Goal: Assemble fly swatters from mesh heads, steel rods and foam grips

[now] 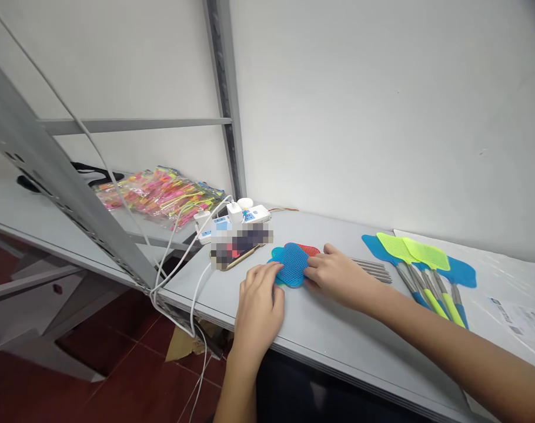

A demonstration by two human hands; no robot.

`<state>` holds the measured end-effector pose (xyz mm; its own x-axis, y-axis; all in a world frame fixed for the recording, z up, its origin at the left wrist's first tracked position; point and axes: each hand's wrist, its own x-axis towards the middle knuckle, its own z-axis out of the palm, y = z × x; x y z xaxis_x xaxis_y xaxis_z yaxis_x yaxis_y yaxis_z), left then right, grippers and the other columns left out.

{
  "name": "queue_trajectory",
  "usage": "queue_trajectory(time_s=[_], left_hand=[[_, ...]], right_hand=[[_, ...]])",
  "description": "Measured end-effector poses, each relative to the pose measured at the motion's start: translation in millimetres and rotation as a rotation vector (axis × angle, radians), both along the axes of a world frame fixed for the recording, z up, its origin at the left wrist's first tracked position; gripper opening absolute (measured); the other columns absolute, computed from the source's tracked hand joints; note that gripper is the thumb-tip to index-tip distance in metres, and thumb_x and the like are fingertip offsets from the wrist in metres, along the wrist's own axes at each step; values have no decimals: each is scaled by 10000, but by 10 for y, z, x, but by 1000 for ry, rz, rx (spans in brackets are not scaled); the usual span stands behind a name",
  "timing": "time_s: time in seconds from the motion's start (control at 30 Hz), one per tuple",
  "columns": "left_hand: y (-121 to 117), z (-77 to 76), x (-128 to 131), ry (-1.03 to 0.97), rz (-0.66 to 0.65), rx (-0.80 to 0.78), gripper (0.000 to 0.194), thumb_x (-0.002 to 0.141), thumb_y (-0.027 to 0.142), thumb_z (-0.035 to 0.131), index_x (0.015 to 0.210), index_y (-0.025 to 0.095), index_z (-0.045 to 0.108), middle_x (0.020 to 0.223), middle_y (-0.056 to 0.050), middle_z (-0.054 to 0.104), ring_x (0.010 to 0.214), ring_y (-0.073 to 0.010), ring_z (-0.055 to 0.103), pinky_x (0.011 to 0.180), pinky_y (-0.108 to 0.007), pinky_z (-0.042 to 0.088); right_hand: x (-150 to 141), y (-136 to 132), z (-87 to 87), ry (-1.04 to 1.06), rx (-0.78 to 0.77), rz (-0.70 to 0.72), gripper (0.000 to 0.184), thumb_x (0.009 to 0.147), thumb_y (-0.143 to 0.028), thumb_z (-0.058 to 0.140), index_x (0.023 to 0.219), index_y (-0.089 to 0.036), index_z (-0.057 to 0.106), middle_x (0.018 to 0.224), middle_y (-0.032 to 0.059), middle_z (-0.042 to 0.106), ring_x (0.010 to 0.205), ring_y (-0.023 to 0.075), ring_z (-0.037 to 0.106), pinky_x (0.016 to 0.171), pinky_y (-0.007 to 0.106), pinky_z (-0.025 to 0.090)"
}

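A blue perforated fly swatter head (293, 265) lies between my two hands on the grey shelf. My left hand (259, 302) is closed at its left edge, fingertips on the mesh. From the other side, my right hand (331, 271) pinches the right edge; its thumb is partly hidden. Under the blue one show parts of a teal swatter head (277, 255) and a red swatter head (309, 249). Thin metal rods (373, 270) lie side by side just beyond my right wrist, their left ends hidden behind the hand.
Several fly swatters with blue and yellow heads (426, 252) lie on white sheeting at the right. A phone (238, 249) and a power strip (256, 214) with white cables (197, 294) stand left. Bagged colourful items (157, 194) lie beyond the metal rack post (226, 100).
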<state>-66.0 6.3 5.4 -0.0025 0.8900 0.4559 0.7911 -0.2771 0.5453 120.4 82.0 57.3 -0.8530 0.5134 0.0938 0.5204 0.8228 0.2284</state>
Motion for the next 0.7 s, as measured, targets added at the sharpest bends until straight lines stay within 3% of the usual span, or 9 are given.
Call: queue_trajectory(time_s=[0.13, 0.3, 0.47, 0.53, 0.6, 0.7], left_hand=[[-10, -2, 7, 51, -25, -30, 471, 864, 67, 434, 1276, 262, 553, 1313, -49, 602, 1255, -268, 450, 984, -484, 398], [-15, 5, -10, 50, -74, -31, 427, 871, 113, 468, 1256, 274, 559, 1400, -43, 530, 1296, -269, 417, 1023, -490, 378], [-40, 64, 11, -165, -94, 73, 477, 906, 213, 539, 1363, 313, 447, 1469, -52, 444, 1365, -259, 369, 1110, -498, 306], [-43, 89, 50, -404, -66, 128, 595, 885, 284, 603, 1425, 319, 354, 1501, -74, 401, 1379, -267, 370, 1113, -493, 321], [-41, 99, 101, -666, -91, 128, 690, 864, 348, 639, 1453, 321, 280, 1509, -97, 393, 1363, -274, 410, 1075, -472, 386], [-54, 92, 184, -923, -146, 5, 541, 869, 402, 639, 1352, 261, 439, 1318, -108, 595, 1170, -254, 597, 951, -385, 497]], right_hand=[[48, -29, -59, -1, 45, 24, 136, 907, -159, 526, 824, -163, 633, 772, 42, 645, 665, 155, 530, 715, 343, 237], [144, -85, -116, 60, 186, 38, 221, 931, -77, 434, 803, -162, 591, 720, 21, 601, 634, 148, 500, 719, 349, 246], [290, -255, 25, 276, 276, 24, 246, 959, -98, 393, 857, -159, 608, 688, 21, 584, 639, 153, 494, 711, 356, 281], [338, -363, 141, 468, 145, -35, 201, 969, -158, 415, 926, -175, 611, 696, 17, 603, 636, 148, 500, 699, 344, 312], [365, -478, 254, 683, -131, -157, 156, 973, -237, 439, 963, -202, 591, 701, 8, 606, 630, 144, 504, 651, 310, 350], [381, -601, 355, 821, -589, -303, 171, 981, -348, 438, 941, -234, 559, 701, -12, 571, 634, 141, 503, 572, 259, 384]])
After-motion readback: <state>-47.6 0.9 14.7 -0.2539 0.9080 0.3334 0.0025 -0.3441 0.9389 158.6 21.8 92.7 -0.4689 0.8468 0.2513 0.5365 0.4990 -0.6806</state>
